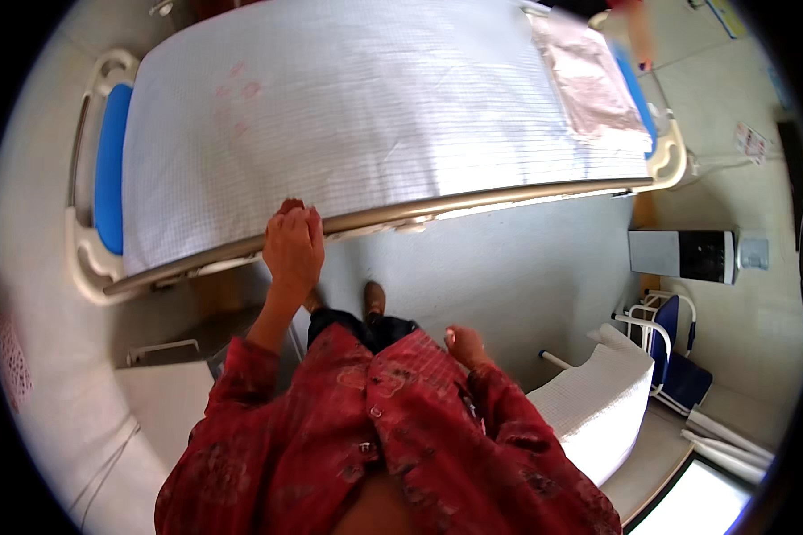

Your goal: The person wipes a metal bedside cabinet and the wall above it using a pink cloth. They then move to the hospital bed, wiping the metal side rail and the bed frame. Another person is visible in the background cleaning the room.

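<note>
My left hand (pixel 294 247) is wrapped over the metal side rail (pixel 435 206) of a hospital bed, close to the rail's left part. A white textured sheet (pixel 375 100) covers the mattress, with faint red marks toward its left side. At the bed's right end lies a pale pink pillow (pixel 592 80). My right hand (pixel 466 346) hangs beside my red patterned jacket (pixel 401 394), away from the bed. Its fingers are curled in, and nothing shows in them.
Blue-and-cream end boards (pixel 112 167) close the bed's ends. A person's arm (pixel 638 33) is beyond its far right corner. A bedside cabinet (pixel 164 394) stands at left. At right are a water dispenser (pixel 682 255), a blue chair (pixel 679 374) and a white cloth-covered surface (pixel 595 401).
</note>
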`<state>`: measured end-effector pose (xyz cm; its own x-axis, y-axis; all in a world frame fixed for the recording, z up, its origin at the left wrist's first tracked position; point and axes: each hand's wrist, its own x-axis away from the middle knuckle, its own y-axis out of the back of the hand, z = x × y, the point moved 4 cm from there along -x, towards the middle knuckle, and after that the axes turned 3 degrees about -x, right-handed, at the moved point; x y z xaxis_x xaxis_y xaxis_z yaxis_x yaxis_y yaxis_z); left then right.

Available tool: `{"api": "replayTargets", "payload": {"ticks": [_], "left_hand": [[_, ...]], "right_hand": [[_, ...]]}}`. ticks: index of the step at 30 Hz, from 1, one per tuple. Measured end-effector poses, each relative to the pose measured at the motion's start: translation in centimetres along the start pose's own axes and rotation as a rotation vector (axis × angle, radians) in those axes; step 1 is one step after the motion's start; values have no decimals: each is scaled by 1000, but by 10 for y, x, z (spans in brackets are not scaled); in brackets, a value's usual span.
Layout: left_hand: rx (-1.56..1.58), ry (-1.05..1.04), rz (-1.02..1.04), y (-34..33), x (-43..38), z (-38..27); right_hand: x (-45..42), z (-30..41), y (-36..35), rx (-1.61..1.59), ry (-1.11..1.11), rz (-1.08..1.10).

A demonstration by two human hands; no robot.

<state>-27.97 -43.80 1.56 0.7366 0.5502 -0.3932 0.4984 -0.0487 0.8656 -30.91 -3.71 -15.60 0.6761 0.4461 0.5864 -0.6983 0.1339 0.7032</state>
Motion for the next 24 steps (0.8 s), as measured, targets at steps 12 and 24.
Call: {"api": "replayTargets", "payload": {"ticks": [12, 24], "left_hand": [[333, -360, 257, -105, -31, -169], [61, -623, 312, -120, -41, -153]], "right_hand": [[47, -48, -46, -276, -261, -201], [100, 10, -43, -227, -215, -239]]}}
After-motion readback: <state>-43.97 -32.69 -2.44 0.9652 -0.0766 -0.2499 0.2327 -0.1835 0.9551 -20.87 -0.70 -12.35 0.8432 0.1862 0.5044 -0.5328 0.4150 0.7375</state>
